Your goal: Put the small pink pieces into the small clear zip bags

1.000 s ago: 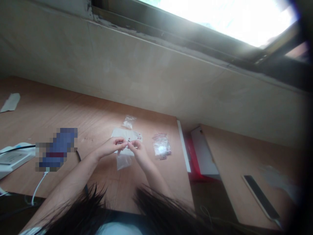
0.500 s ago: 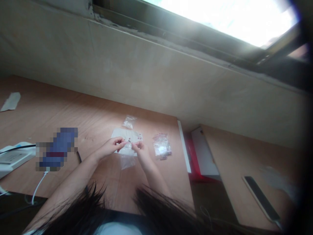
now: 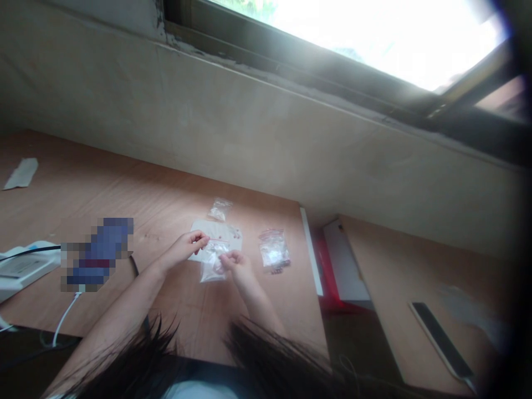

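**Small clear zip bag point(image 3: 213, 265) with a red-lined mouth**, held between my hands and overlapping the near edge of a white card point(image 3: 216, 235). Half a second earlier the bag lay mostly on the near side of the card; now it has risen onto the card, with its mouth stretched toward my left hand.

My left hand point(image 3: 185, 249) is closed in a pinch, its fingertips point(image 3: 203, 239) gripping the red-lined top of the bag. My right hand point(image 3: 236, 267) is curled, its fingers point(image 3: 227, 259) closed on the bag's right side. A pale rounded shape shows in the bag, too blurred to identify.

Tiny red specks point(image 3: 236, 230) dot the right end of the card. A second clear bag point(image 3: 220, 209) lies just beyond the card, and a third clear bag point(image 3: 274, 249) lies to its right, with dark bits at its near end.

The wooden desk point(image 3: 166, 188) also carries a pixelated object point(image 3: 97, 255), a white device point(image 3: 25, 263) with a black cable point(image 3: 33, 251), and a paper strip point(image 3: 20, 173) at far left. To the right stands a red-and-white box point(image 3: 343, 266). A beige wall point(image 3: 249, 127) and a bright window point(image 3: 374, 39) close the far side.
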Demonstrator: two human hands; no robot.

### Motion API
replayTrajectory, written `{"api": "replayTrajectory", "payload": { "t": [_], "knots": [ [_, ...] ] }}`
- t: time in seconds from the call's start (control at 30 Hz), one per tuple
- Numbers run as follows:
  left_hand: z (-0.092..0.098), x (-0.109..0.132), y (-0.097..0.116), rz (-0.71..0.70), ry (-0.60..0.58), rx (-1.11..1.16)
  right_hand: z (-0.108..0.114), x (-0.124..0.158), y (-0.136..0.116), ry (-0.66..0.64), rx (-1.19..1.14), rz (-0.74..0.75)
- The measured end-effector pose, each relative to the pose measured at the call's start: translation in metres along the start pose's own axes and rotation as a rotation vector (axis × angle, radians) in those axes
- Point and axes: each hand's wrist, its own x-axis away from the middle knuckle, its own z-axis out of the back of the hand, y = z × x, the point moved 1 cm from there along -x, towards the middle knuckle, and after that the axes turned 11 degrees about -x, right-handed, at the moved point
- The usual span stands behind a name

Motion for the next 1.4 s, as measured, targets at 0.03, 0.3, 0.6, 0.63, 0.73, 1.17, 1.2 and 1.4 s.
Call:
{"api": "replayTrajectory", "payload": {
  "t": [0.03, 0.3, 0.6, 0.63, 0.73, 1.17, 1.2, 1.4],
  "knots": [
    [0.001, 0.001, -0.001, 0.004, -0.019, -0.003, 0.0, 0.001, 0.0, 0.009, -0.008, 0.012],
    [0.007, -0.01, -0.017, -0.007, 0.063, -0.066, -0.004, 0.003, 0.002, -0.011, 0.076, 0.013],
    [-0.01, -0.019, -0.083, 0.005, 0.252, -0.319, -0.01, -0.064, -0.047, 0.248, 0.327, 0.224],
    [-0.013, -0.018, -0.089, -0.032, 0.296, -0.35, -0.012, -0.078, -0.052, 0.272, 0.354, 0.234],
    [-0.019, -0.017, -0.095, -0.059, 0.371, -0.413, -0.017, -0.119, -0.06, 0.361, 0.499, 0.304],
    [-0.02, -0.019, -0.095, -0.062, 0.396, -0.473, -0.004, -0.126, -0.045, 0.514, 0.863, 0.5],
    [-0.019, -0.019, -0.095, -0.06, 0.396, -0.467, 0.001, -0.115, -0.047, 0.519, 0.895, 0.543],
    [-0.017, -0.015, -0.089, -0.038, 0.38, -0.471, 0.059, -0.03, -0.044, 0.774, 1.348, 0.583]
  ]
}}
